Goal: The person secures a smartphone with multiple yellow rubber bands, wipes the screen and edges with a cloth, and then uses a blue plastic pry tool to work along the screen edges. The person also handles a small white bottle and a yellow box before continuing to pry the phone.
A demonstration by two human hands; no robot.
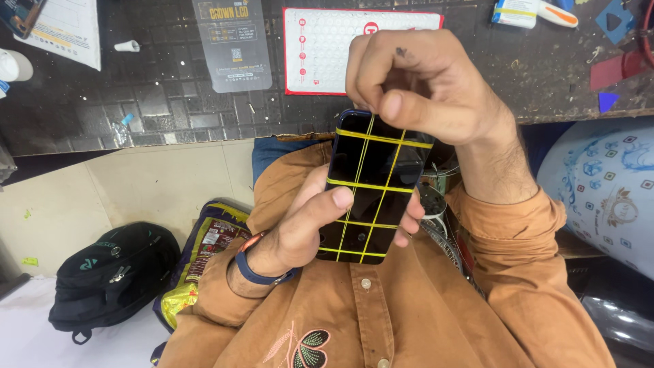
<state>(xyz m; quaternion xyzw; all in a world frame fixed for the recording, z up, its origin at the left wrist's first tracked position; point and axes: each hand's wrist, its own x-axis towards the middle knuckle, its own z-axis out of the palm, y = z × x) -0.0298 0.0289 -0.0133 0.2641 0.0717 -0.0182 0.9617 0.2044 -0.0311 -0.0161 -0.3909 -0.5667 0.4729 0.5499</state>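
A black smartphone (371, 184) with a dark blue edge is held upright in front of my chest, its screen crossed by several yellow rubber bands (381, 187). My left hand (310, 225) grips the phone from below and behind, thumb resting on the glass near the left side. My right hand (415, 82) is closed at the phone's top edge, fingers pinching the yellow bands there. A blue watch strap circles my left wrist. I wear an orange-brown buttoned shirt.
A dark tiled worktop (170, 95) lies ahead with a red-bordered white sheet (320, 51), a grey packaging card (231, 44), papers and a glue tube (531, 12). On the floor to the left sit a black backpack (112, 276) and a printed bag (201, 255). A patterned white container (606, 187) stands at right.
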